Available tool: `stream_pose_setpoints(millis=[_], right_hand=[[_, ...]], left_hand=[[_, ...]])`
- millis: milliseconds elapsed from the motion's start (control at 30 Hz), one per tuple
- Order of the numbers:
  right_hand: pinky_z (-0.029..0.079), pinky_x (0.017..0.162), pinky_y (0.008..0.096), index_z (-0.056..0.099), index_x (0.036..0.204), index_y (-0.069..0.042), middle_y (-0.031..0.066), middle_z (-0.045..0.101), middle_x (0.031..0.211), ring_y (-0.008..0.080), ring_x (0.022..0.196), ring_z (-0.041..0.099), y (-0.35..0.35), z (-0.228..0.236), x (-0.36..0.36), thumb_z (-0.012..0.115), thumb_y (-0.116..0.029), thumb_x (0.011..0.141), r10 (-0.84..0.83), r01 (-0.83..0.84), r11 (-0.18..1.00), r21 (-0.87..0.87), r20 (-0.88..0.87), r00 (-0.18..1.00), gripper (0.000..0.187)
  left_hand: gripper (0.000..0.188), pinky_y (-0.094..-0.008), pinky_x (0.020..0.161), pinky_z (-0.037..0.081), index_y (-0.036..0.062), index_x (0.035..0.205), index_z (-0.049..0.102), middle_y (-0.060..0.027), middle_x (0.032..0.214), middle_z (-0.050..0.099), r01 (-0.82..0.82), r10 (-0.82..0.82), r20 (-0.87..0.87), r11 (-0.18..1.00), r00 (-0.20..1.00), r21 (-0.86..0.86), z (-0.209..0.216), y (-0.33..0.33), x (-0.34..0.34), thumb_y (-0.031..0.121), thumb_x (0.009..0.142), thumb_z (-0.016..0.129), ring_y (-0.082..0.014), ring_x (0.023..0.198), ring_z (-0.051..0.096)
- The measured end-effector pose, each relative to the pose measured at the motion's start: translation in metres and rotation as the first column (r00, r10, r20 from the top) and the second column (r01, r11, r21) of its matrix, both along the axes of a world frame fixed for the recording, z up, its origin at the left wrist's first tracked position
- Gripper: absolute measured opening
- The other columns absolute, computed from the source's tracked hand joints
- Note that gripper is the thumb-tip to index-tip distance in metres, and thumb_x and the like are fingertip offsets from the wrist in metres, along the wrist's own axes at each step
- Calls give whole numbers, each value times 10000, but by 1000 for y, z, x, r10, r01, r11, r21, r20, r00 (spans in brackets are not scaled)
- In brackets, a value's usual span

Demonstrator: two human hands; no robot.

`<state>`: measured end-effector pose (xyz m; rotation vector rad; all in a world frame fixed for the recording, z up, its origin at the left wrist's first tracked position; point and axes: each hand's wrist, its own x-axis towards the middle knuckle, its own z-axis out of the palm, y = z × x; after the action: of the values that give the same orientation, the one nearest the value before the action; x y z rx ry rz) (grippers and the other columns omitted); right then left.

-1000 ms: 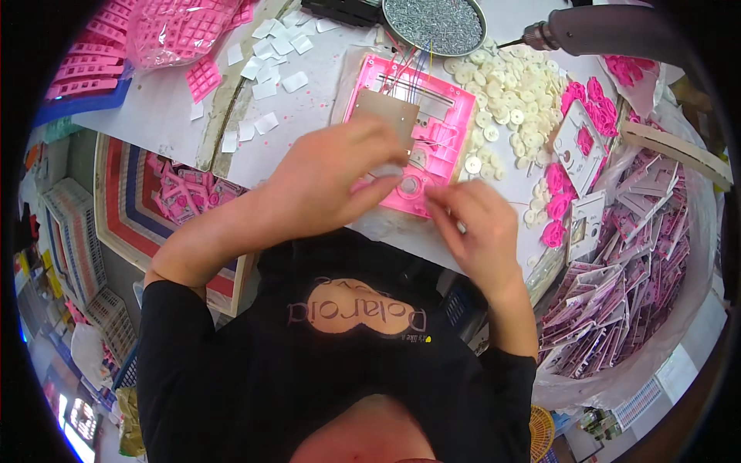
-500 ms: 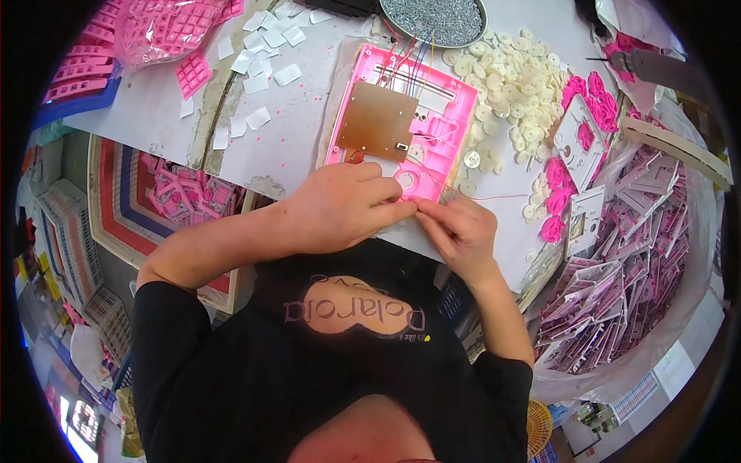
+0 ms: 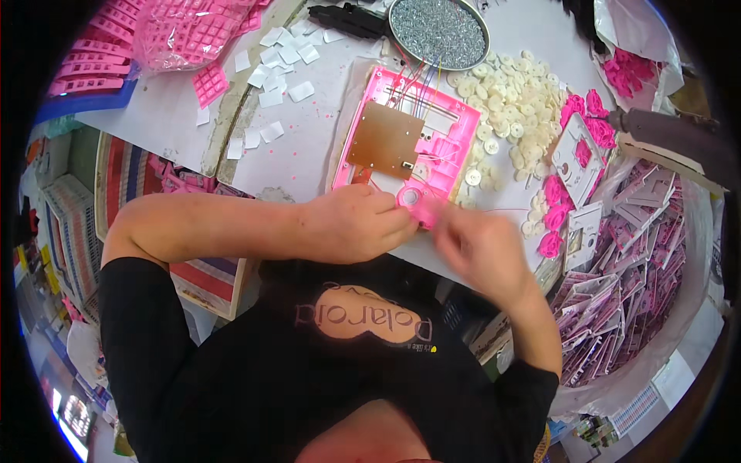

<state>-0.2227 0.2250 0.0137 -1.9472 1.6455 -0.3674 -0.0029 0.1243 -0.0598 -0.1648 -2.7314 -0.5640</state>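
The left hand (image 3: 356,224) probably steadies the pink plastic housing (image 3: 446,150) nearside; neither its grip nor the blurred right hand's (image 3: 486,251) is discernible.

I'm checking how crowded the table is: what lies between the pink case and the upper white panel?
In the head view, mostly a loose spread of cream discs lies between the pink case and the upper white panel.

left hand (image 3: 361,224) at pink casing (image 3: 445,153) | right hand (image 3: 488,251) blurred | brown board (image 3: 386,140) inside
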Motion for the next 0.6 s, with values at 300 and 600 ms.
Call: stream_pose_setpoints(millis=[300,600], right_hand=[[543,645,397,732,859,-33,154,722,764,334,706,706,-119,-38,19,711,-234,867,-381,334,922,-198,-298,875,203],[528,606,325,682,855,26,125,700,676,197,596,689,-99,-29,18,708,-140,861,-586,605,790,-99,166,793,168]], left_hand=[[281,-391,702,506,47,1065,653,-125,976,632,-286,309,12,864,951,414,8,-21,0,114,800,719,-275,840,631],[184,-403,693,508,79,963,687,-86,936,635,-683,699,20,692,715,236,0,-97,-54,176,816,740,-318,828,644]])
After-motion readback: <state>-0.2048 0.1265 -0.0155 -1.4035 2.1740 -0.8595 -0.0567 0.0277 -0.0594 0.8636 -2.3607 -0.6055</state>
